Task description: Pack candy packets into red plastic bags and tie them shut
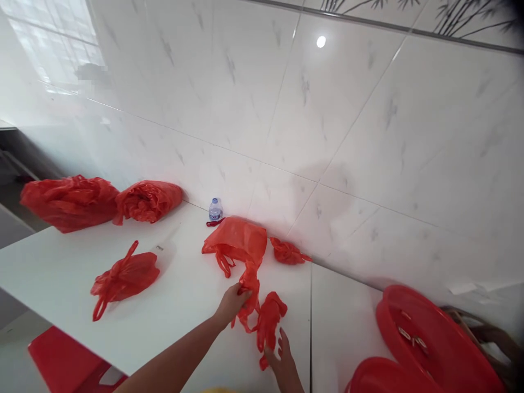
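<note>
My left hand [234, 304] is closed on the bunched handle end of a red plastic bag [239, 240], whose wider body rests on the white table near the wall. A second, crumpled red bag [271, 316] is just to the right of it. Beside the lower part of that bag is my right hand [283, 363], its fingers apart and its thumb at the bag's edge. Whether the thumb presses on the plastic I cannot tell. Close to the wall, a small knotted red bag [289, 252] lies behind both hands.
A tied red bag [125, 277] lies on the table's left part. Two large red bundles [149, 201] sit at the far left edge. A small water bottle [215, 210] stands by the tiled wall. Red basins [434, 327] are at right, a red stool [67, 357] below left.
</note>
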`<state>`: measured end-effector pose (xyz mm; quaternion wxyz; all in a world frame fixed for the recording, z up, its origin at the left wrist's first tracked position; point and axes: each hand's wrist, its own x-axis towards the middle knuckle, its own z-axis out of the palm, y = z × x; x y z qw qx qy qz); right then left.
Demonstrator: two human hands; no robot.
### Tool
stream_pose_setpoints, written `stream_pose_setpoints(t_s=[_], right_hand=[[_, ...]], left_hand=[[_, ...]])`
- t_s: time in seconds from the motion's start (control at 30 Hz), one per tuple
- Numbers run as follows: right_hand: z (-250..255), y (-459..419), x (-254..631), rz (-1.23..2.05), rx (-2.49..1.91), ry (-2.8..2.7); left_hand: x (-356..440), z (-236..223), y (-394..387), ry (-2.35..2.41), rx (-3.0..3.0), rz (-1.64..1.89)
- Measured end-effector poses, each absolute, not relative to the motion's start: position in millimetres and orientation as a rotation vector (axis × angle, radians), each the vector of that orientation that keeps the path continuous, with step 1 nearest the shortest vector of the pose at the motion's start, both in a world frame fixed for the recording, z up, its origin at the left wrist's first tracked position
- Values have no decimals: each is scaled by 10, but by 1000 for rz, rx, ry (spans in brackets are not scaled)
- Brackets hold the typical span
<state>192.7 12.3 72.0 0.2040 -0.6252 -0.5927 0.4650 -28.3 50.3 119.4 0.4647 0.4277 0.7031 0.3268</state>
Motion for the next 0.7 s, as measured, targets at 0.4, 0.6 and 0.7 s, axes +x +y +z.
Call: stream_pose_setpoints(t_s=[0.4,0.6,0.7], right_hand=[[518,110,2020,1472,-1778,-1329],[750,92,2045,1437,-1635,-1268],[921,-8,1958,1472,-1529,-1291]], left_hand=[[-451,1249,252,1750,989,892],[-61,1092,85,1513,1145,737],[151,1093,40,1345,1062,705]])
